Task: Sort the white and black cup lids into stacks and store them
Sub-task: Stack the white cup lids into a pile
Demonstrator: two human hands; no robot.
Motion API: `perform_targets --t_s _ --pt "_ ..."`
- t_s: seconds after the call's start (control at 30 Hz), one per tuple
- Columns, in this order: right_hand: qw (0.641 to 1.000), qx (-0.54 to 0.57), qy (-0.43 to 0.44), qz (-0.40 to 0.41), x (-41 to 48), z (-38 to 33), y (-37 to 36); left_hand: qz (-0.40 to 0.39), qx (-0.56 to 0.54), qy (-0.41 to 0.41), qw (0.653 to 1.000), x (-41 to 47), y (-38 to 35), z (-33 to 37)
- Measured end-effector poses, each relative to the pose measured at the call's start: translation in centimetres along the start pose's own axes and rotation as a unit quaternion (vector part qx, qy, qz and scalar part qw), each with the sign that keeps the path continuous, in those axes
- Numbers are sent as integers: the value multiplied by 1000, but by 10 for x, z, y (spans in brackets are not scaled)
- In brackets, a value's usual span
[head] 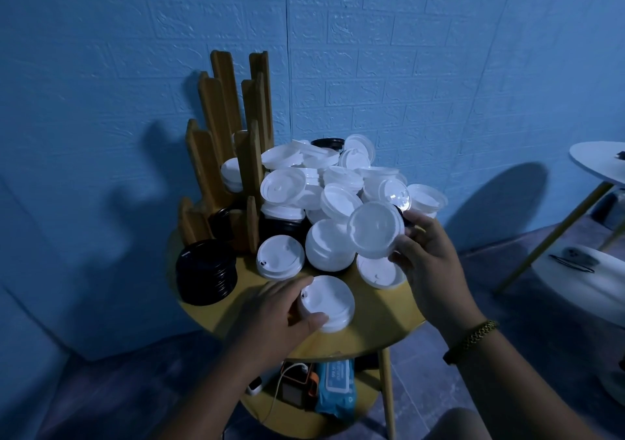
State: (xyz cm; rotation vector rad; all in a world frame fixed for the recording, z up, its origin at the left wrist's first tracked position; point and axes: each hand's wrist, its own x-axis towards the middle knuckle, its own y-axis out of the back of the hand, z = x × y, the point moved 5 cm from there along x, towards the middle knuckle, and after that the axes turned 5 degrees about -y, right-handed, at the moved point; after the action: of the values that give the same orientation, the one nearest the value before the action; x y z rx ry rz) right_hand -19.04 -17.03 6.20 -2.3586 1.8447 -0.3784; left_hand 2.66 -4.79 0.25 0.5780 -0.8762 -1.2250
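Most lids, unsorted: a heap of white lids (338, 182) covers the far half of the round table (372, 345); one black lid (327, 142) lies at the heap's back edge, and more dark lids (284, 226) show under its near left side.
Sorted so far: a black stack (206, 275) stands at the table's left edge, just beside the wooden rack (216, 108). A few racked black lids (221, 223) sit in a low front slot. Some racked white lids (231, 174) sit in a slot behind.
Judged progress: early. Most of the heap is yet to be split by colour, and the rack's tall slots appear to hold little.
Left hand (274, 307): low over the near edge of the table, thumb and fingers curled round the rim of a flat white lid (329, 299) resting on the tabletop. Whether further lids lie beneath it cannot be told.
Right hand (429, 263): raised over the table's right side, fingertips pinching the rim of a tilted white lid (375, 233). Its hollow side faces the camera, just in front of the heap. A bracelet (473, 338) circles the wrist.
Probable step: nesting the tilted lid onto the flat one to build a white stack.
Lower shelf: a wipes pack (334, 389) lies beside a small cabled device.
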Motion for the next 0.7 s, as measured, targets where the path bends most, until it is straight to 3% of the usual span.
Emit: perform_targets --t_s 0.17,0.37,0.53,0.7 --pt "982 122 -132 -66 -41 22 -6 -4 -10 5 1000 0 0 -2" --pt "959 12 -243 -144 -76 37 -16 -25 -41 5 999 -4 3 1" --pt "937 -212 -210 -183 -71 31 -20 -43 -15 -14 999 -5 6 8" --pt "891 -405 -88 -188 -68 27 -30 -57 21 -18 998 -6 6 8"
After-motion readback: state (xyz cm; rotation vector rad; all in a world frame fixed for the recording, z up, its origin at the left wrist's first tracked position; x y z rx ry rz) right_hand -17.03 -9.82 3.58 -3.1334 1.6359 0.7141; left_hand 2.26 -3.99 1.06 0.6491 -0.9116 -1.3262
